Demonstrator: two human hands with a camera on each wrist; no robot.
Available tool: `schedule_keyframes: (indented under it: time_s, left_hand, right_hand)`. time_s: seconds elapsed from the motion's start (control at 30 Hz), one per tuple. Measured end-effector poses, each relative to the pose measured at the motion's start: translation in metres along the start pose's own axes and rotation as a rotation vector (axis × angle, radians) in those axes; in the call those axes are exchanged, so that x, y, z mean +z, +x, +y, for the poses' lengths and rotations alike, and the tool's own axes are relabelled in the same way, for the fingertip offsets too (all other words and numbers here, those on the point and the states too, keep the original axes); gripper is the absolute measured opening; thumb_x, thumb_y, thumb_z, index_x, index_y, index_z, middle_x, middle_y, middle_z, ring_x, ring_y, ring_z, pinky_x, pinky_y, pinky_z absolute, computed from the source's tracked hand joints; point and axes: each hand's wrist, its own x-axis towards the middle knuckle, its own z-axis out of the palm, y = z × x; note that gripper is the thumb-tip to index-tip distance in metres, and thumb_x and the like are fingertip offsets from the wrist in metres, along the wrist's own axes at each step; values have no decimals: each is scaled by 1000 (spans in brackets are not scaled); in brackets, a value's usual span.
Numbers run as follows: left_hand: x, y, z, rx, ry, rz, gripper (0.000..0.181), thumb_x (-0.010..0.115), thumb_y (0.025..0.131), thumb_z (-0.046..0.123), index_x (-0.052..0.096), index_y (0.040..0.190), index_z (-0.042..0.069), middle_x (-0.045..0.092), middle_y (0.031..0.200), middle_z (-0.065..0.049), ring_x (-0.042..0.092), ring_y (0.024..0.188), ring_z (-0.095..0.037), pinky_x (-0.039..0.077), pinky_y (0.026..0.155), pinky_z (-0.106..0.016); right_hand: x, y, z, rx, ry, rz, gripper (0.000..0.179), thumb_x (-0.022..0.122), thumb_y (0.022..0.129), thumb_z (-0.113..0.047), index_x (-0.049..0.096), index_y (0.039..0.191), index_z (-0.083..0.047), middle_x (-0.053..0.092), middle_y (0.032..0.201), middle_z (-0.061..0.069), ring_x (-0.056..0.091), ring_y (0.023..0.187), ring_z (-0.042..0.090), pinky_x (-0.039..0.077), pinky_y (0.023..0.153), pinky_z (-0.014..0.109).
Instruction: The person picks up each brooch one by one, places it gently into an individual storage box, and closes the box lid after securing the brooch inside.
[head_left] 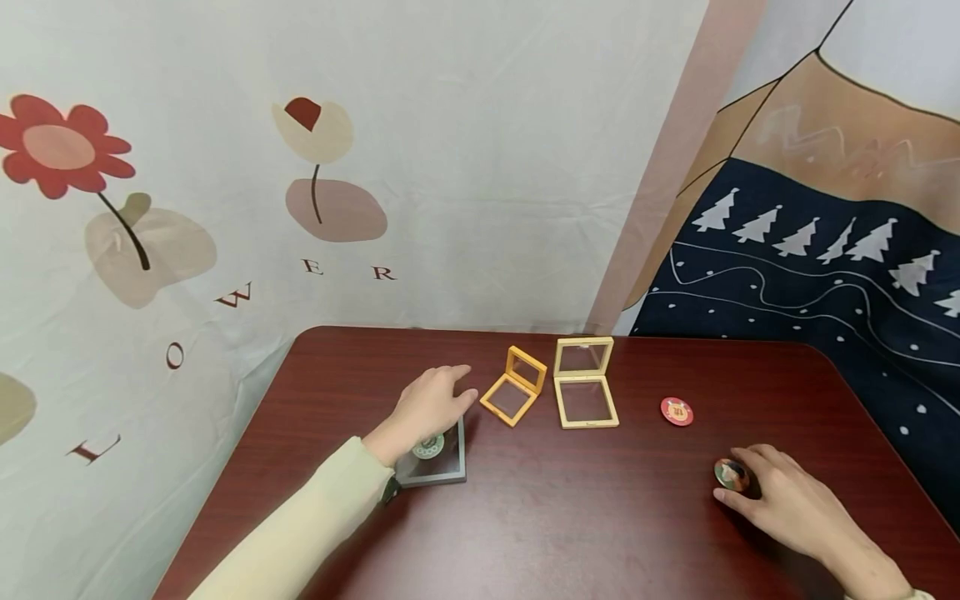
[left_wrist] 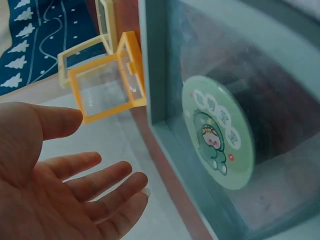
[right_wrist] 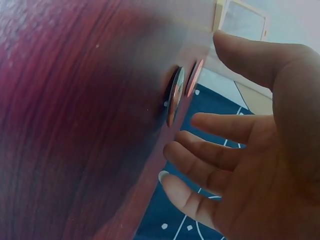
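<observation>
My left hand (head_left: 427, 408) hovers over the grey case (head_left: 450, 477), fingers spread and holding nothing. A round green badge (left_wrist: 218, 132) with a cartoon figure lies in that case's clear window, partly covered by the hand in the head view. My right hand (head_left: 798, 500) is at a round, dark, glossy badge (head_left: 731, 474) on the table, thumb on its near side and fingers on its far side. In the right wrist view, a gap shows between this badge and the loosely bent fingers. Farther back lies a round red badge (head_left: 677, 412).
Left of centre, a small orange hinged case (head_left: 513, 400) stands unfolded with clear windows. Beside it is a larger cream hinged case (head_left: 588, 425), also unfolded. The dark red table (head_left: 570, 517) ends at the back against a printed cloth (head_left: 480, 167).
</observation>
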Motion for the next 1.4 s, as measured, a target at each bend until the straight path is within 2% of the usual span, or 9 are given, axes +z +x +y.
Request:
schedule_keyframes:
  time_s: [0.07,0.17,0.3,0.47,0.57,0.63,0.77,1.03,1.4]
  left_hand:
    - [2,5,0,-1,15,-14,53,67,103,31,58,149,7,63,144,-13,63,127,-32,53,97,-55]
    - [5,11,2,4,43,-41,52,66,104,31,57,150,6,68,136,-12,70,104,-25,55,87,-50]
    - [11,20,7,26,87,-71,51,66,104,31,60,146,4,74,113,-10,61,74,-17,53,73,-42]
    - [14,29,16,17,140,-92,43,67,103,31,68,136,3,74,115,-10,64,80,-17,53,71,-39]
    - [15,34,20,3,149,-127,29,66,103,30,76,117,7,73,93,-6,63,73,-17,51,65,-37]
    - [16,38,20,-6,149,-148,22,65,104,29,77,102,10,66,76,-1,56,63,-16,44,59,-34]
    - [19,45,19,-24,151,-172,27,65,104,28,72,82,14,58,64,1,52,58,-16,40,56,-34]
    - [22,51,19,-39,181,-186,20,68,104,25,75,88,14,63,71,1,56,63,-16,44,59,-34]
    - [26,53,17,-82,91,-219,37,68,103,21,71,68,11,53,56,2,50,51,-14,38,50,-29]
  right_hand:
    - [0,1,0,2,-5,-9,72,83,85,-52,66,125,5,63,120,22,62,108,41,52,80,64]
    - [1,3,1,3,-11,-27,69,84,85,-49,67,124,6,64,115,19,64,103,38,53,78,61]
    - [2,5,2,10,-12,-54,68,84,86,-47,66,125,6,64,113,17,65,101,36,54,76,61]
    - [2,7,4,18,-11,-69,60,85,87,-38,67,124,6,64,111,17,65,98,34,54,75,60]
    - [2,8,4,10,-9,-60,54,84,88,-31,67,123,7,64,108,14,65,93,29,54,73,58]
    - [2,9,4,3,-9,-53,52,84,88,-28,68,122,7,64,106,13,64,90,26,54,72,55]
    - [2,10,4,-6,-8,-55,51,84,88,-28,68,122,7,64,104,11,62,86,23,54,70,52]
    - [2,12,6,-43,-1,-68,39,83,89,-26,72,112,4,61,98,5,55,80,16,49,68,42]
    - [2,15,2,-39,8,-53,22,80,87,-21,68,93,-3,52,85,2,44,71,18,39,64,39]
